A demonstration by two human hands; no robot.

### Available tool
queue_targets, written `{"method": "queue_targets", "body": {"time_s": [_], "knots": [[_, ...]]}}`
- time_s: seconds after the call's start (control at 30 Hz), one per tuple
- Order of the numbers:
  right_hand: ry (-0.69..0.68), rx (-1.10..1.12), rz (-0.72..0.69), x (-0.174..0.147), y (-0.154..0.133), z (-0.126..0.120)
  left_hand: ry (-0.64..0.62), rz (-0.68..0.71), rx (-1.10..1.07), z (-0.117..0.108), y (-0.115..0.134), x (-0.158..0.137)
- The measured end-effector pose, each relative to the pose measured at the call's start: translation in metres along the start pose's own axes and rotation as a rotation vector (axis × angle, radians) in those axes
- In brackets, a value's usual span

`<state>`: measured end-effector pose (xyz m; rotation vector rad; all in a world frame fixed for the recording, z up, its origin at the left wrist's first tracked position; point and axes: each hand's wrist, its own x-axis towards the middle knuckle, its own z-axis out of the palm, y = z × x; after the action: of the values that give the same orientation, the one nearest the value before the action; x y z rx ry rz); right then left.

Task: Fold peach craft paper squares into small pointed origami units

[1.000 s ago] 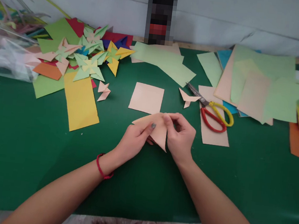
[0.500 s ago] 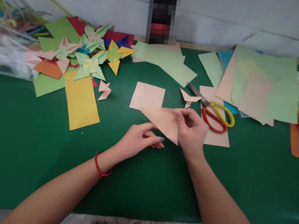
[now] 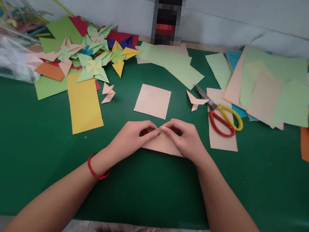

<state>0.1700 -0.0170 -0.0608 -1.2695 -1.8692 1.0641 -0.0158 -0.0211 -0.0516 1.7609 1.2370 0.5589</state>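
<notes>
A folded piece of pale pink paper (image 3: 165, 144) lies low over the green table, its long edge toward me. My left hand (image 3: 138, 134) pinches it near its top point, thumb against fingers. On the other side my right hand (image 3: 182, 136) grips the same paper, fingertips almost meeting the left ones. Part of the paper is hidden under both hands. Just beyond them lies a flat pink paper square (image 3: 153, 101). Small folded pink paper pieces rest to the left (image 3: 108, 93) and to the right (image 3: 196, 101) of that square.
Scissors (image 3: 218, 114) with red and yellow handles lie over a pink sheet (image 3: 223, 138) at right. Stacked coloured sheets (image 3: 269, 88) fill the back right. Folded paper stars (image 3: 93, 68) and a yellow sheet (image 3: 84, 104) are at left, near a clear plastic bag (image 3: 8, 54).
My right hand has brought the folded paper down and nearer to me, turning its long edge my way. My left hand has closed onto the paper beside the right.
</notes>
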Motion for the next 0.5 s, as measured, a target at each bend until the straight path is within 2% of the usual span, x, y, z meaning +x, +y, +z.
{"method": "queue_targets", "body": {"time_s": [0.13,0.23,0.3,0.4,0.47,0.5], "knots": [[-0.027,0.009,-0.016,-0.001,0.0,0.003,-0.051,0.034,0.11,0.005,0.0,-0.002],[-0.016,0.066,0.017,0.0,-0.001,0.003,-0.023,0.05,0.145,0.004,-0.001,-0.002],[0.006,0.151,0.091,0.0,0.001,0.001,0.02,0.059,0.143,0.002,0.0,-0.002],[0.09,0.363,0.255,0.002,0.007,-0.004,0.169,0.027,0.09,0.0,0.0,-0.003],[0.192,0.471,0.307,0.003,0.011,-0.006,0.313,-0.022,0.028,0.0,0.0,-0.003],[0.201,0.507,0.327,0.003,0.012,-0.005,0.382,-0.048,-0.008,0.001,0.0,-0.003]]}}
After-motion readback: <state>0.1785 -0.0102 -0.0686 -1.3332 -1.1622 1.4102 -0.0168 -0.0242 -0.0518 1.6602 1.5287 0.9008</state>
